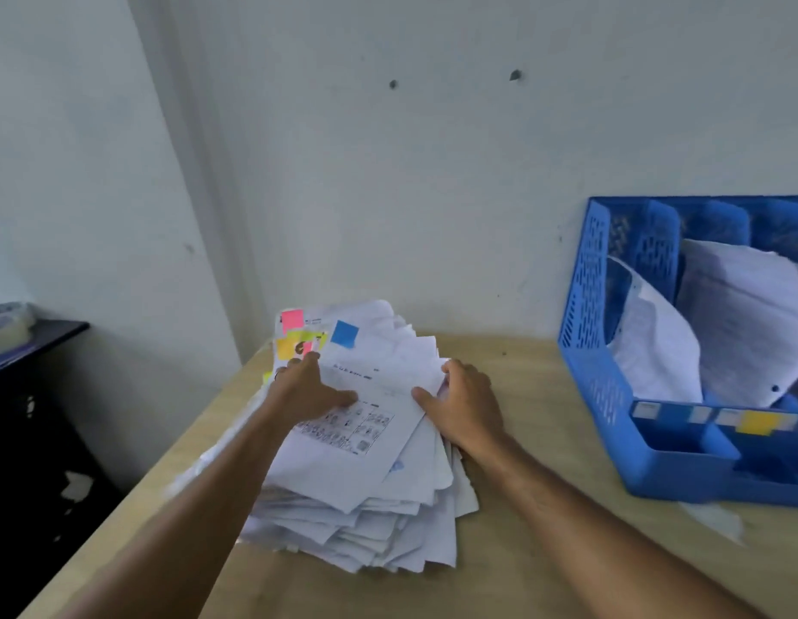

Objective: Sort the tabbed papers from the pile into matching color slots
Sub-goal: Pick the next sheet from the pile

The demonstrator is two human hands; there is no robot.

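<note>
A messy pile of white papers (366, 507) lies on the wooden table (544, 551), with pink (292, 318), yellow (299, 344) and blue (345, 333) tabs at its far edge. My left hand (305, 390) lies on the top sheet (370, 395) near the tabs, thumb on the paper. My right hand (466, 402) holds that sheet's right edge, thumb on top and fingers curled over the edge. A blue plastic file rack (585, 306) stands at the right with curled papers (741, 319) in its slots and colour labels such as a yellow one (757, 422) along its front.
The wall runs close behind the table. A dark cabinet (35, 395) stands at the left with a tape roll (6, 326) on top. The table's left edge runs diagonally beside the pile.
</note>
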